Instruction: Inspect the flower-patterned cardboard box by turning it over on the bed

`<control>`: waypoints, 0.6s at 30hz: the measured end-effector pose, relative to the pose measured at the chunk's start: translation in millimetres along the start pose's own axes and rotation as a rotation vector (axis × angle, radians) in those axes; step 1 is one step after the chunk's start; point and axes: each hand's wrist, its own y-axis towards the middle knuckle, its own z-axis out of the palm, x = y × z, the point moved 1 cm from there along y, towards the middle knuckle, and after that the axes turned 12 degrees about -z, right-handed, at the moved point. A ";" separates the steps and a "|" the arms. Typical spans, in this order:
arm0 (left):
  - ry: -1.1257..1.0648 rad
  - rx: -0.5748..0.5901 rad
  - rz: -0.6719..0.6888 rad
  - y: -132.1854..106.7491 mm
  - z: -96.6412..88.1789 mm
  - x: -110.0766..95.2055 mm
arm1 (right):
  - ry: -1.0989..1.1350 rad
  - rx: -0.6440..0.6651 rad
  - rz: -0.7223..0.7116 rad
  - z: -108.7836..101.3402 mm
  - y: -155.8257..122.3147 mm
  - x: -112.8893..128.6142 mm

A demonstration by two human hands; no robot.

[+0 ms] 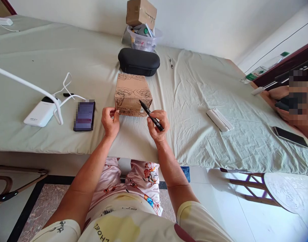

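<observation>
In front of me on the cloth-covered table sits a brown cardboard box (132,88), scribbled with black loops on its top and near side. My left hand (110,122) grips the box's near left corner between thumb and fingers. A black marker pen (154,120) is pinched in my right hand (159,125), its dark tip pointing up and left, close to the box's near face by a small printed label (142,110). Whether the tip touches the cardboard I cannot tell.
Behind the box lies a black hard case (139,62), then a clear plastic tub (144,43) with a carton (141,13) on top. A power bank (40,114) and a phone (83,116) lie left; a white object (219,120) lies right. Another person (299,111) is at the far right.
</observation>
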 end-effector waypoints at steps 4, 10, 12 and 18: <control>0.007 0.006 -0.012 0.3 -0.5 0.2 | -0.022 0.053 -0.001 0.9 3.1 -0.8; 0.067 0.024 -0.051 1.4 -1.6 0.4 | -0.128 -0.031 -0.045 -3.6 2.5 -4.9; 0.092 0.022 -0.062 1.7 -2.0 0.4 | -0.181 -0.111 -0.004 -6.4 1.2 -8.8; 0.084 0.013 -0.081 1.5 -2.9 2.8 | -0.274 -0.427 0.081 -13.0 1.4 -25.0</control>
